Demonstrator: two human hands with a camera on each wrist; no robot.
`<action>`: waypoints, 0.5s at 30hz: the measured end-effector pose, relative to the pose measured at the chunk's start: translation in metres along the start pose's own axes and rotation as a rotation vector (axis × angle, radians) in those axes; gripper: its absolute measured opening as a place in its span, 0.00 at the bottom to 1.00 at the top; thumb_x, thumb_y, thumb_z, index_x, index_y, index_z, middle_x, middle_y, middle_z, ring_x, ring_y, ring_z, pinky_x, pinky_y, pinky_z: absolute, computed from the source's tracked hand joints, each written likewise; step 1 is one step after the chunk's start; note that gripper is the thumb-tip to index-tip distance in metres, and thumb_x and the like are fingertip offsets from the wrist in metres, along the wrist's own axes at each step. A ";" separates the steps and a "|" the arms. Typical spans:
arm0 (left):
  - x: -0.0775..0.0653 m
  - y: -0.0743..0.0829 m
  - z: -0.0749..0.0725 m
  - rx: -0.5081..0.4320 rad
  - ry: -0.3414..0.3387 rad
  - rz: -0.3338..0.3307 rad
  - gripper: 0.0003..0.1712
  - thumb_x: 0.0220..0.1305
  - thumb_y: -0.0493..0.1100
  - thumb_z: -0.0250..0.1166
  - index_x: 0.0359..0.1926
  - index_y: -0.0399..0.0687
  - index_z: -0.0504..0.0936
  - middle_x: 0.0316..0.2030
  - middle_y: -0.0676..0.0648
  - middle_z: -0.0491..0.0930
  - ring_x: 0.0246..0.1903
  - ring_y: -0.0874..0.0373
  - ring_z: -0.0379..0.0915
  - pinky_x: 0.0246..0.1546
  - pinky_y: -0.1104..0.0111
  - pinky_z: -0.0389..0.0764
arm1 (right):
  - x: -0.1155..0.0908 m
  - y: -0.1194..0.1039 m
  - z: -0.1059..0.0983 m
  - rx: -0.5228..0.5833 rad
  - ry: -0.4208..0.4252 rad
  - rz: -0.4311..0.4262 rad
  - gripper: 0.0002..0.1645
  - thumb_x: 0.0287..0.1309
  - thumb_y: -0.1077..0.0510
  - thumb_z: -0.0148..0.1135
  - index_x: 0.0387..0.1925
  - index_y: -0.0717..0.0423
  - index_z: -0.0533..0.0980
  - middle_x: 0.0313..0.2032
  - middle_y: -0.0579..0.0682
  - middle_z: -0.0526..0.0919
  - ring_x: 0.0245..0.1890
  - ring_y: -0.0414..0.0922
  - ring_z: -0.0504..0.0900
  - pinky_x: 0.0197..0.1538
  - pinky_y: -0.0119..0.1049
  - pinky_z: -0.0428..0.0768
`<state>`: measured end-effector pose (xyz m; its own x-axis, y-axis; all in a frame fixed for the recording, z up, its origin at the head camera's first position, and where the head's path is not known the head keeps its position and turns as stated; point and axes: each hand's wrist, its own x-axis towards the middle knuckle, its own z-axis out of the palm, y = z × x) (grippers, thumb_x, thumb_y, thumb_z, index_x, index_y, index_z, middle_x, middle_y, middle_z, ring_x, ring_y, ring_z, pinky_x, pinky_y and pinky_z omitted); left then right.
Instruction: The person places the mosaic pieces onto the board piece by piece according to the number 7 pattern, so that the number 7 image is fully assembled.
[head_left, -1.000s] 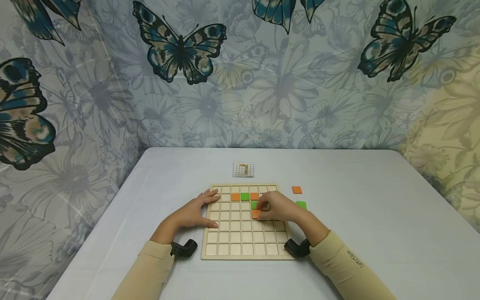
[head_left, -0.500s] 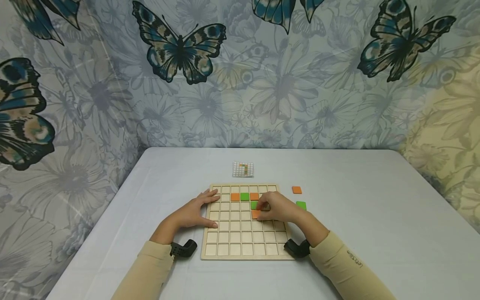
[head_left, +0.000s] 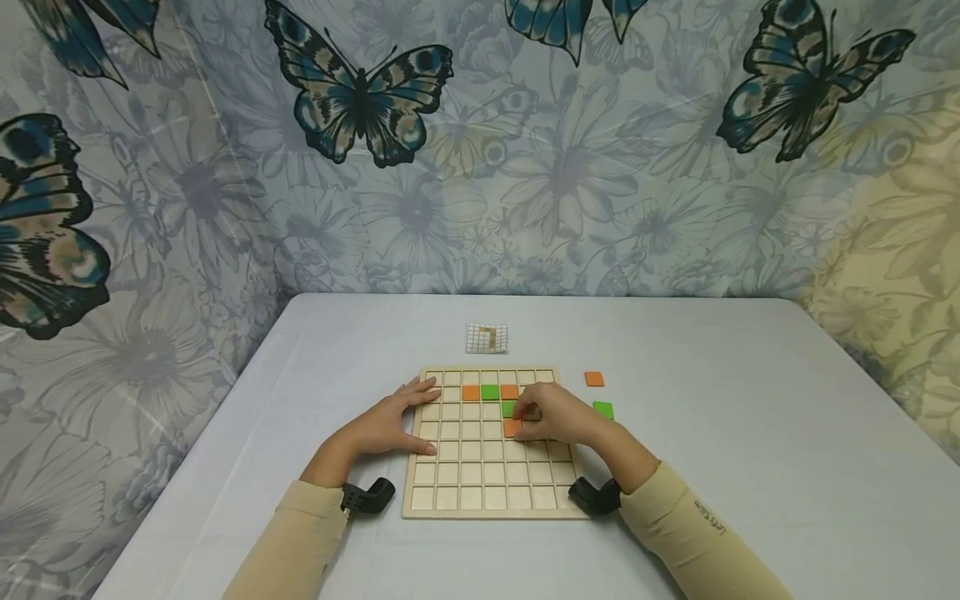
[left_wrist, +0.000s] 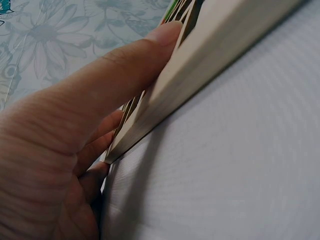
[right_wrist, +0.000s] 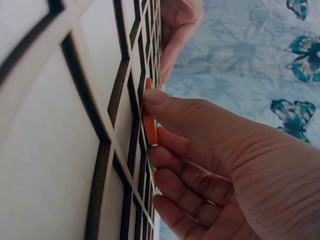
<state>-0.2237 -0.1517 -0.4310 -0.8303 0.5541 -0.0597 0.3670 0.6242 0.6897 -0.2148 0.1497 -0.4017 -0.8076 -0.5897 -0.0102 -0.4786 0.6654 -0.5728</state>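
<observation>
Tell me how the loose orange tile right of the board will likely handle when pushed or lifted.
The loose orange tile lies flat and looks square, so it will probably slide rather than roll or tip. Its crisp straight edges suggest it is stiff. Small and thin beside the board, it is likely light and perhaps fiddly to lift.

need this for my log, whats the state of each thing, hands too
board: on table, partly filled
left hand: spread, touching board's left edge
right hand: curled, pinching held orange tile
held orange tile: seating in board unclear
row tiles: orange, green, orange, set in board
inner green tile: set in board, partly covered
loose orange tile: on table
loose green tile: on table
card: lying beyond board
</observation>
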 end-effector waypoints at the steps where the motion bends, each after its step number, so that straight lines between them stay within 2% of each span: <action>1: 0.000 0.000 0.000 -0.002 0.000 -0.001 0.53 0.40 0.57 0.76 0.68 0.51 0.63 0.73 0.50 0.49 0.73 0.47 0.33 0.68 0.42 0.45 | 0.000 0.000 0.000 0.001 -0.001 -0.001 0.12 0.47 0.54 0.72 0.33 0.55 0.81 0.35 0.45 0.81 0.38 0.41 0.78 0.42 0.32 0.78; 10: 0.000 0.000 0.000 0.004 0.001 -0.003 0.53 0.41 0.58 0.75 0.68 0.51 0.63 0.73 0.51 0.49 0.73 0.47 0.33 0.68 0.43 0.45 | -0.004 0.005 -0.005 0.045 0.007 0.012 0.12 0.45 0.56 0.72 0.33 0.55 0.82 0.36 0.46 0.82 0.36 0.40 0.77 0.38 0.30 0.77; 15: 0.000 0.000 0.000 0.005 0.002 -0.007 0.52 0.41 0.57 0.75 0.68 0.51 0.63 0.73 0.51 0.49 0.73 0.46 0.33 0.68 0.42 0.45 | -0.009 0.011 -0.012 0.086 0.019 0.037 0.13 0.46 0.56 0.71 0.36 0.56 0.82 0.38 0.47 0.83 0.41 0.44 0.78 0.45 0.37 0.78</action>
<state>-0.2236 -0.1521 -0.4310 -0.8338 0.5485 -0.0627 0.3632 0.6305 0.6860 -0.2169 0.1681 -0.3983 -0.8311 -0.5559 -0.0173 -0.4178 0.6445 -0.6404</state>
